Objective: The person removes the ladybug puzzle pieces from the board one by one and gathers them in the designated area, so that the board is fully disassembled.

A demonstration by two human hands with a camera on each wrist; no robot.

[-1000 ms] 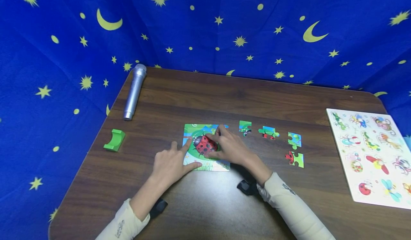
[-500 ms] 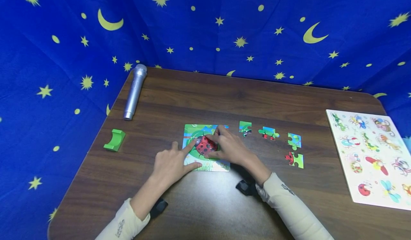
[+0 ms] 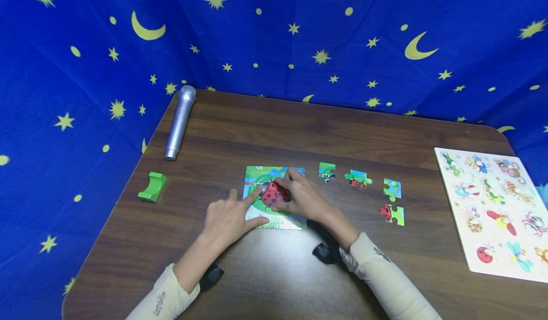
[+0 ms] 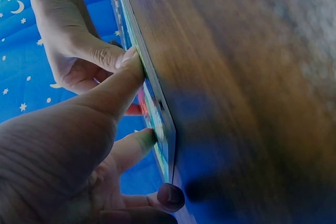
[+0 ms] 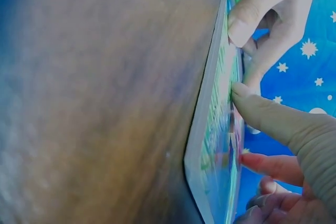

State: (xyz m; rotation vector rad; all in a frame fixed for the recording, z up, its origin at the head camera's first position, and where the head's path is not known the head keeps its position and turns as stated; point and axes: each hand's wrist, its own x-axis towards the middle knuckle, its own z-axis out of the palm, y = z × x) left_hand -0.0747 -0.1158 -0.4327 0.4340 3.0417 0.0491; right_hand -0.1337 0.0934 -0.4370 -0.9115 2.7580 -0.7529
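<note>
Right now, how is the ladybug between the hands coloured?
The ladybug is red with black spots, clearest in the head view.

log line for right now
left hand: touching ladybug puzzle | right hand: touching ladybug puzzle | table: four loose pieces right of puzzle

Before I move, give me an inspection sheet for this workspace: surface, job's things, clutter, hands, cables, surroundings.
Surface: dark wood-grain table, glare near the front.
Job's things: ladybug puzzle board under both hands; four loose puzzle pieces to its right.
Clutter: silver microphone and curved green block on the left; insect-picture board on the right.
Hands: left hand touches the puzzle board with index finger and thumb; right hand has thumb and index finger on the ladybug picture.
Cables: nothing seen.
Surroundings: blue star-and-moon fabric behind and beside the table.
</note>
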